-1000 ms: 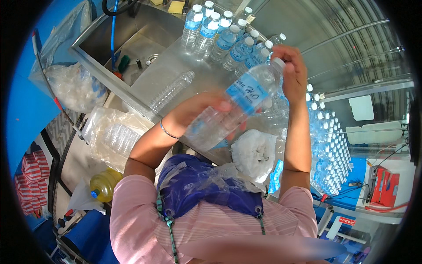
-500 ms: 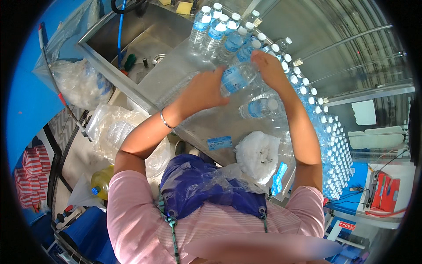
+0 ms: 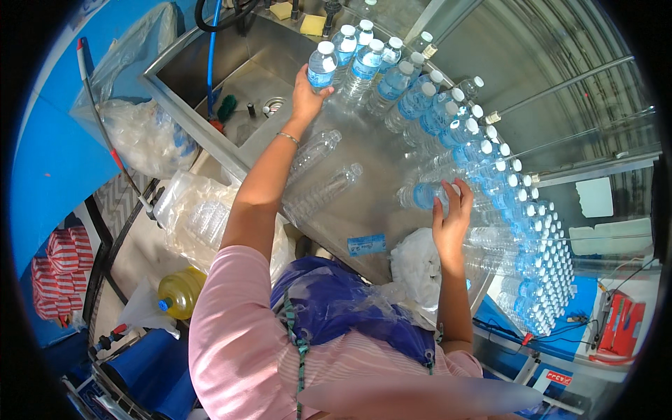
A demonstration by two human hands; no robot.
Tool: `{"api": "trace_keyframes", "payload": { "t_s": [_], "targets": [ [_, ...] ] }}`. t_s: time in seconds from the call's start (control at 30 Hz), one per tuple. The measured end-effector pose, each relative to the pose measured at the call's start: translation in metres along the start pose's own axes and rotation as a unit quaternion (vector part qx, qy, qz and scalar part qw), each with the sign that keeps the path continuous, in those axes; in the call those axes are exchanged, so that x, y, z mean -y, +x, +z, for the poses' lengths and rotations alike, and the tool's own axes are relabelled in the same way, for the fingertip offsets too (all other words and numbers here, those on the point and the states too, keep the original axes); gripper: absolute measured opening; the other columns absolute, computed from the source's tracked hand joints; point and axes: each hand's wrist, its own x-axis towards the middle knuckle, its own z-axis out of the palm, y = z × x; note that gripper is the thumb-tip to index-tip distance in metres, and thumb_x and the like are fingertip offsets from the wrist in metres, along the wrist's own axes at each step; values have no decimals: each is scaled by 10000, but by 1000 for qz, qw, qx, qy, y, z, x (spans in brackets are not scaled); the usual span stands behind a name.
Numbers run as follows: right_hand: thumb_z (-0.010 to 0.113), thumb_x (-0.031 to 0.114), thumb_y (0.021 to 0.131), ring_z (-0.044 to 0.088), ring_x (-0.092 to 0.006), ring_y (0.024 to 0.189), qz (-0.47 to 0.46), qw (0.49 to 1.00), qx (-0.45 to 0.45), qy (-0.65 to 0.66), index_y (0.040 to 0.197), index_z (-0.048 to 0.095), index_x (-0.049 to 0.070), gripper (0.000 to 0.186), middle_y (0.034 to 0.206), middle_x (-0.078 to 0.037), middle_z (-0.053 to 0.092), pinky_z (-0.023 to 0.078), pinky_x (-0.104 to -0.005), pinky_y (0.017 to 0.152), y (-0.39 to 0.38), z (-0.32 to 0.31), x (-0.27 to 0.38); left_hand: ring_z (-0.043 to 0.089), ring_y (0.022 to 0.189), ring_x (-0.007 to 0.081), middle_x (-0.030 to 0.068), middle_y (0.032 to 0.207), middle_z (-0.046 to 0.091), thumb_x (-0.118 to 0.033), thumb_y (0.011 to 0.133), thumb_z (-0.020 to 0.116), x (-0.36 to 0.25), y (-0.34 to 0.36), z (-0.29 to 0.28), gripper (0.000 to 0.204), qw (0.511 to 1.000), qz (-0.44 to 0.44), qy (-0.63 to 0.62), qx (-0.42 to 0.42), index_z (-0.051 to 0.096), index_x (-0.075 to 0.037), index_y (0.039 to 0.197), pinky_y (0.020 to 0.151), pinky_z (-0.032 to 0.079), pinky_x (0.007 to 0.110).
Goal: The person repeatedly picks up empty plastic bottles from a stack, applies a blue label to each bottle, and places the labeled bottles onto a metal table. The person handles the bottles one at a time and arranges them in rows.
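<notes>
My left hand is closed around a clear water bottle with a white cap and blue label, upright at the near left end of a group of similar bottles. My right hand has its fingers and thumb around the cap end of another labelled bottle, which leans over toward me. Between my arms, two clear bottles without labels, one beside my left forearm and another nearer me, lie on the steel counter. Their lower ends are partly hidden.
Rows of capped bottles curve along the right side. A sink with a blue hose lies at the back left. Near me are a blue label strip and a white plastic bag. A metal rail runs behind the bottles.
My hands have parted from a labelled bottle in the middle. The left moved back left onto a standing bottle; the right came nearer me onto a leaning one. The unlabelled bottles now show clearly.
</notes>
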Motion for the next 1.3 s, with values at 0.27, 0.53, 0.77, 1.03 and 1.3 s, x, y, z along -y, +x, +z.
{"api": "trace_keyframes", "payload": {
  "t_s": [0.27, 0.53, 0.77, 1.03, 1.3],
  "targets": [
    [611, -2, 860, 574, -356, 1109, 19, 995, -67, 68, 1129, 638, 20, 271, 1214, -174, 563, 481, -391, 914, -2, 27, -7, 449, 1265, 384, 266, 1357, 437, -231, 610, 902, -7, 19, 18, 1069, 997, -6, 78, -11, 272, 77, 1417, 1060, 374, 405],
    [610, 36, 888, 614, -308, 1080, 36, 965, -98, 241, 1126, 630, 10, 241, 1145, -141, 642, 491, -367, 901, 43, 2, 18, 408, 1281, 394, 278, 1339, 439, -349, 595, 890, -169, -139, -5, 1006, 930, 247, -61, 266, 375, 28, 1373, 1049, 351, 458],
    [540, 310, 979, 598, -308, 1119, 63, 595, -18, 801, 1183, 629, 62, 333, 1175, -147, 632, 469, -419, 975, 84, 11, 46, 681, 800, 256, 126, 933, 671, -235, 655, 843, -213, -172, -37, 735, 591, -230, -500, 589, 489, 10, 1250, 670, 549, 338],
    [452, 427, 1002, 642, -233, 825, -54, 925, 28, 375, 984, 661, 14, 463, 917, -106, 665, 495, -294, 753, 95, -18, 30, 673, 727, 233, 153, 937, 659, -242, 629, 826, -213, -168, -69, 734, 659, -239, -416, 580, 500, 24, 1230, 643, 541, 323],
    [481, 315, 972, 518, -264, 591, -247, 912, 77, 319, 810, 573, 22, 347, 710, -103, 556, 386, -332, 526, 111, -38, 31, 693, 762, 258, 181, 948, 669, -176, 665, 800, -212, -162, -72, 617, 608, -137, -411, 665, 531, 25, 1183, 684, 553, 348]
  ]
}}
